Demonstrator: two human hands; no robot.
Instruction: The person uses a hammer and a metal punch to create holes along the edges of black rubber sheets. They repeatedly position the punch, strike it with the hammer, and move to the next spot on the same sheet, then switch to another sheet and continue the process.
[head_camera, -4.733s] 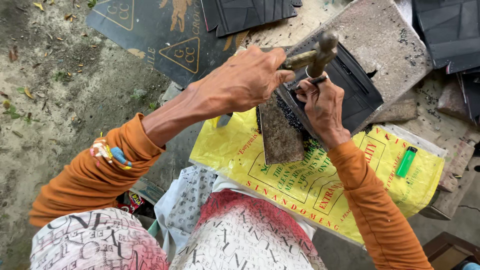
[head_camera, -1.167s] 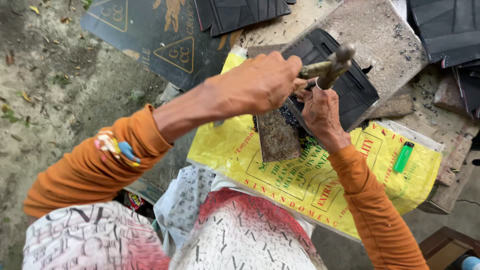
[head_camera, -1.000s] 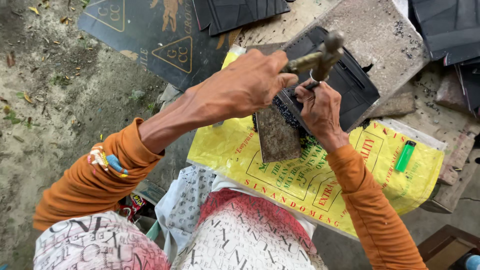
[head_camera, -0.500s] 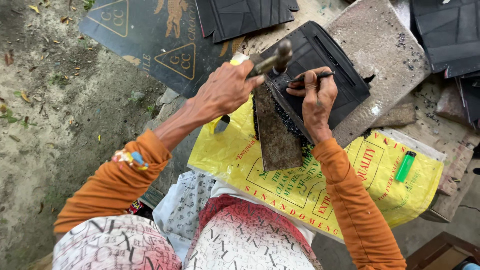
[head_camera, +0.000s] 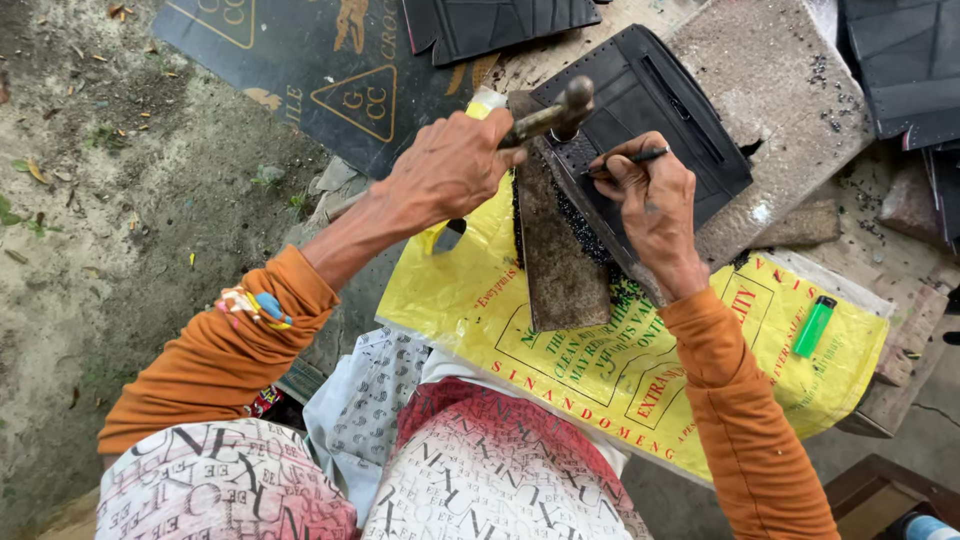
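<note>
Since half a second ago the left hand (head_camera: 455, 165) has swung the hammer (head_camera: 548, 112) toward the right of the frame, so its metal head now sits above the upper end of the worn anvil block (head_camera: 556, 240), close to the right hand (head_camera: 650, 195). The view has also drawn in slightly, and the black leather piece (head_camera: 650, 95) fills more of the upper middle. The left fingers are wrapped tight round the hammer handle. The right fingers pinch a thin dark punch (head_camera: 640, 157), which lies nearly flat with its tip pointing toward the upper right, over the near edge of the leather piece.

The leather piece lies in the upper centre, tilted, its lower left edge resting on the anvil block and the rest on a grey stone slab (head_camera: 800, 110). A row of small holes runs along its left border. Black punched bits are scattered just right of the block.

Under the block a yellow plastic bag (head_camera: 600, 370) spreads toward the lower right; a green lighter (head_camera: 813, 326) lies on its right part, well apart from both hands. More black pieces (head_camera: 900, 60) crowd the upper right corner, and a dark printed mat (head_camera: 320, 70) covers the upper left. Bare sandy ground (head_camera: 120, 230) lies open on the left, beside the left forearm.
</note>
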